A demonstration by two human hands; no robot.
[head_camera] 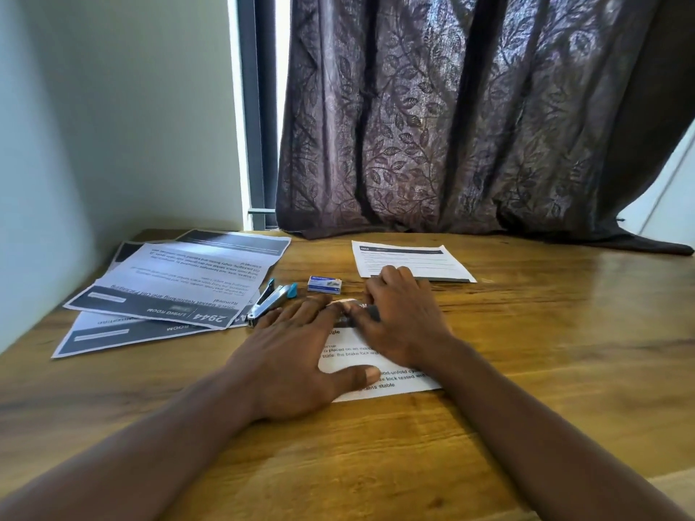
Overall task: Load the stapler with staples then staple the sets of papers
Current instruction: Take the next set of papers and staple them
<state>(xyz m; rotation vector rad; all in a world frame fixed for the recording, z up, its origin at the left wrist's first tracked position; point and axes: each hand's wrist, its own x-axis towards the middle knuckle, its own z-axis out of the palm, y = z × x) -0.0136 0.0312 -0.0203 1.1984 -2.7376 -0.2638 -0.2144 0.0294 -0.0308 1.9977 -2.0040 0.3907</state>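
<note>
A set of printed papers (pixel 380 374) lies on the wooden table in front of me, mostly covered by both hands. My left hand (pixel 297 355) lies flat on its left part with fingers spread. My right hand (pixel 398 317) rests on its upper part, fingers bent down onto the sheet near the top edge. A silver and blue stapler (pixel 271 299) lies just left of my left fingertips, apart from them. A small blue staple box (pixel 324 285) sits beyond the hands.
Several printed sheets (pixel 173 287) fan out on the left of the table (pixel 526 370). Another paper set (pixel 410 262) lies at the back right. A dark patterned curtain (pixel 470 118) hangs behind, its hem touching the table.
</note>
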